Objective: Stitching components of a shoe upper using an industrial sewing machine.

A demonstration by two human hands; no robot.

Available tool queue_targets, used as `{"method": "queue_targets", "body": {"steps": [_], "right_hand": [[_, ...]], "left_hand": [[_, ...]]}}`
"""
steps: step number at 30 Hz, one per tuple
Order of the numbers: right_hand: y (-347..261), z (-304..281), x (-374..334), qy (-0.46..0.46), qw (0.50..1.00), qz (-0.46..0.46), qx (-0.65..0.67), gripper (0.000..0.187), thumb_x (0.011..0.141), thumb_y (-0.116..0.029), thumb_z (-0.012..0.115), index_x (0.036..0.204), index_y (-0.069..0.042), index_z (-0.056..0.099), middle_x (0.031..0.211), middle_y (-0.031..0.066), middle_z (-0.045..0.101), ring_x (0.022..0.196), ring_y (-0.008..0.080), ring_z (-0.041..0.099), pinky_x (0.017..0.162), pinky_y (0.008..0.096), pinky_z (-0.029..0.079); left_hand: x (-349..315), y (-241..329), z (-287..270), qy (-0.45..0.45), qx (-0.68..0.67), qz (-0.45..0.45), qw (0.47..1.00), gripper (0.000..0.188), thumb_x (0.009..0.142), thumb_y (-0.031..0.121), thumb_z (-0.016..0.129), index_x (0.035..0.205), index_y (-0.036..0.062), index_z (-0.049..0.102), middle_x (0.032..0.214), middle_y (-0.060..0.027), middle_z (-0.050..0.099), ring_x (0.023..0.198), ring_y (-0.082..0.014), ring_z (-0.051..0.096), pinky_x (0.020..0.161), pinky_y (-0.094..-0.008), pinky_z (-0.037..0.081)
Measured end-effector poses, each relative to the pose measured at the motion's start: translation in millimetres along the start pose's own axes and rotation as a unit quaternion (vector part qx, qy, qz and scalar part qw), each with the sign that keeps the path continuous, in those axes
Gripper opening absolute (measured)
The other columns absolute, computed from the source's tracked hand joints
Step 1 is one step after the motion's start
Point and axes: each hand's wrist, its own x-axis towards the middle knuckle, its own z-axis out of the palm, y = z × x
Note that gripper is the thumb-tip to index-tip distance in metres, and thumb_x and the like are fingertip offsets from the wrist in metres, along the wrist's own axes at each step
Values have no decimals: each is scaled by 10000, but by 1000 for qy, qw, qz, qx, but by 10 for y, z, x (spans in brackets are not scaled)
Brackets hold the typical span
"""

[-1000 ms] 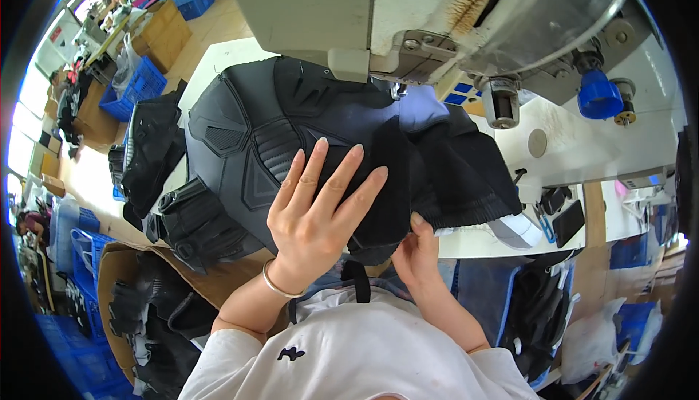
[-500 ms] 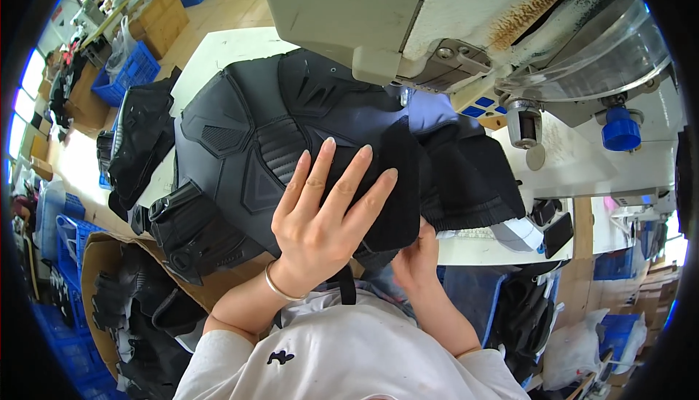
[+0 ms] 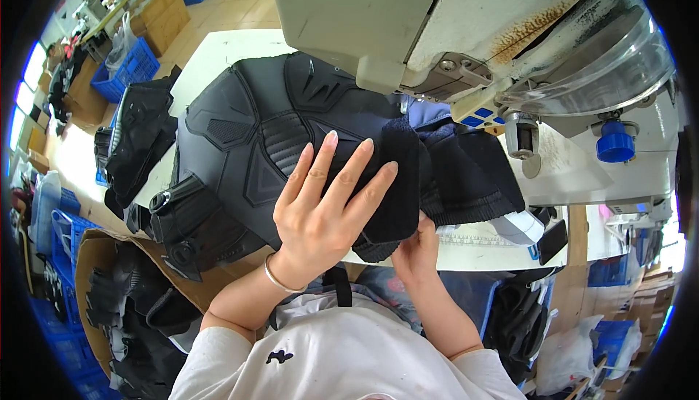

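Note:
A black padded protective vest (image 3: 218, 127) with moulded panels and ribbed inserts lies across the white table, its far right part reaching under a sewing machine head (image 3: 357, 21). My left hand (image 3: 317, 207) rests flat on it, fingers spread, beside a black fabric flap (image 3: 399, 189). Below that flap, my right hand (image 3: 416, 251) has its fingers closed on the edge of the black fabric; the fingertips are partly hidden. A black piece with a ribbed cuff-like edge (image 3: 473, 181) extends to the right. Some lavender lining (image 3: 428, 112) shows near the machine, whose needle area is hidden.
More black padded pieces (image 3: 142, 138) hang at the table's left edge. A cardboard box (image 3: 102, 243) of black pieces stands at lower left. A blue bin (image 3: 466, 283) sits below the table on the right. A phone-like black object (image 3: 553, 242) lies at the right edge.
The lavender lining by the machine shows less, and the ribbed-edge piece on the right has shifted slightly. Both hands keep nearly the same place and pose; the view has moved a little.

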Motion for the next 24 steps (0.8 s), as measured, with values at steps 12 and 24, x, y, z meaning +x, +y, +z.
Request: {"method": "queue_targets", "body": {"steps": [12,24], "right_hand": [[162,-32,174,-23,999,-36,17,342,915,-207,535,1190,-2,541,1197,74,586,1155,180,528,1022,336,407],[295,-70,198,-3,998,6,64,380,908,-137,540,1264,-19,483,1263,91,555,1202,230,503,1054,398,371]], "left_hand": [[137,-81,-128,-84,-165,-60,981,428,604,4,658,1016,111,701,1200,-88,607,1161,-320,555,984,-457,434],[240,-69,-73,-32,-172,-68,982,361,684,63,619,1036,94,691,1071,-66,682,1041,-306,628,927,-394,473]]}}
